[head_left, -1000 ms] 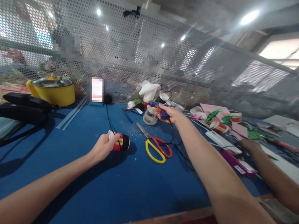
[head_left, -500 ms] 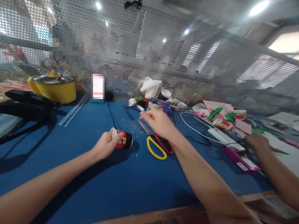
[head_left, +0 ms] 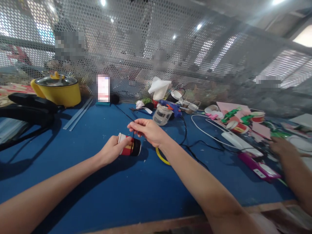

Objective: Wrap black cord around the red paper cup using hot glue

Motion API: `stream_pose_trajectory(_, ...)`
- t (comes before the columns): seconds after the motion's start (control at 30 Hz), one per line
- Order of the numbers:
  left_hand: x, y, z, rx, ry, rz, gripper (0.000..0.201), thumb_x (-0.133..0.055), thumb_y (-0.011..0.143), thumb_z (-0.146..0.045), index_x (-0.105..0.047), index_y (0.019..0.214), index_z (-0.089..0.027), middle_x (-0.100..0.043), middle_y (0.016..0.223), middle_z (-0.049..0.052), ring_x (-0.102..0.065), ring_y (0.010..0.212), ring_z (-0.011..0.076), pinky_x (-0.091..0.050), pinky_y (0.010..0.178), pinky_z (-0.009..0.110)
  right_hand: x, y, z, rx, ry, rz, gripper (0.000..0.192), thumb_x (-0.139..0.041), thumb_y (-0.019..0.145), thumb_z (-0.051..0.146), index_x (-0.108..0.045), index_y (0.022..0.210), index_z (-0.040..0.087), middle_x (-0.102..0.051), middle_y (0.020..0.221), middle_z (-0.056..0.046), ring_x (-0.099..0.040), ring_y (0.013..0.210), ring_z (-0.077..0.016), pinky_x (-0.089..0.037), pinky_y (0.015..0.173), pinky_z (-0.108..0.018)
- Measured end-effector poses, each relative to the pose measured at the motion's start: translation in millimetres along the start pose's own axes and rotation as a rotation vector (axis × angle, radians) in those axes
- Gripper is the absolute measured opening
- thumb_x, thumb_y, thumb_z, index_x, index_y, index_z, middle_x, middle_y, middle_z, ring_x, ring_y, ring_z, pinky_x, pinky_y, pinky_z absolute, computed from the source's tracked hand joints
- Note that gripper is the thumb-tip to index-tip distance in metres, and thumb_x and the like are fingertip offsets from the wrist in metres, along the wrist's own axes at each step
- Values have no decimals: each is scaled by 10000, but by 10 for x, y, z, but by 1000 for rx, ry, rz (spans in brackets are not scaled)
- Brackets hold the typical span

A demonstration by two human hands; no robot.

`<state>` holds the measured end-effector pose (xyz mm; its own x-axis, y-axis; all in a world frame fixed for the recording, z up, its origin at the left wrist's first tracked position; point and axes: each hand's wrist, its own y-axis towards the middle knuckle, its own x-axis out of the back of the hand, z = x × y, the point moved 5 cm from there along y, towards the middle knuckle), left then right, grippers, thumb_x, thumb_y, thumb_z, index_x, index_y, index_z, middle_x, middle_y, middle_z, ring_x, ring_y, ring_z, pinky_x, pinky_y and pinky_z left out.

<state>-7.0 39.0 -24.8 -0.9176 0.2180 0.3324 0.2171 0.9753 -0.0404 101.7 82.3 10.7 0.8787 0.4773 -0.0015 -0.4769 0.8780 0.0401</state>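
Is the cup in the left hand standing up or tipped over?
Tipped: the cup lies sideways in the left hand, white end left, black end right.

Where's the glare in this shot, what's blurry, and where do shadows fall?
Head view: round white lights glare across the grey perforated panel; head view: the other person's bare hand toward the right looks smeared; head view: the left hand and the red-and-black paper cup cast a dark shadow on the flat blue tabletop.
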Motion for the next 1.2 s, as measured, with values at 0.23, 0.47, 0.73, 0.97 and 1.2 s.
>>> stream_pose_trajectory(0.23,0,33,65,233,-342,-75,234,-487,658,-343,-544,685,-119,-456,487,-40,-391,424,80,-285,433,204,134,-14,-10,2,90,-29,196,-595,658,331,-619,675,138,-529,567,26,-434,457,-33,-307,441,-183)
stream_pose_trajectory(0.47,-11,19,82,275,-293,-65,198,-485,653,-332,-497,608,-139,-428,458,-49,-365,402,75,-251,414,205,191,-15,52,152,-15,-174,202,-581,670,346,-611,650,147,-497,533,36,-419,448,-35,-327,433,-182)
stream_pose_trajectory(0.73,-66,-13,36,259,-170,-12,236,-453,672,-367,-473,593,-145,-409,461,-51,-344,412,75,-229,424,208,192,-36,113,234,-226,-261,227,-546,697,351,-616,681,135,-502,518,25,-433,457,-52,-355,439,-190)
stream_pose_trajectory(0.97,-139,-85,-37,152,-154,93,274,-452,696,-382,-447,552,-149,-378,453,-60,-312,409,60,-212,418,194,160,-5,45,204,-281,-237,219,-533,703,335,-602,659,132,-497,514,26,-423,442,-51,-353,435,-189)
stream_pose_trajectory(1.2,-144,-102,-40,72,-193,127,294,-458,706,-403,-493,582,-139,-431,495,-40,-353,438,69,-262,444,199,153,-6,13,133,-327,-220,217,-524,705,335,-596,661,135,-502,525,21,-424,439,-56,-356,442,-195)
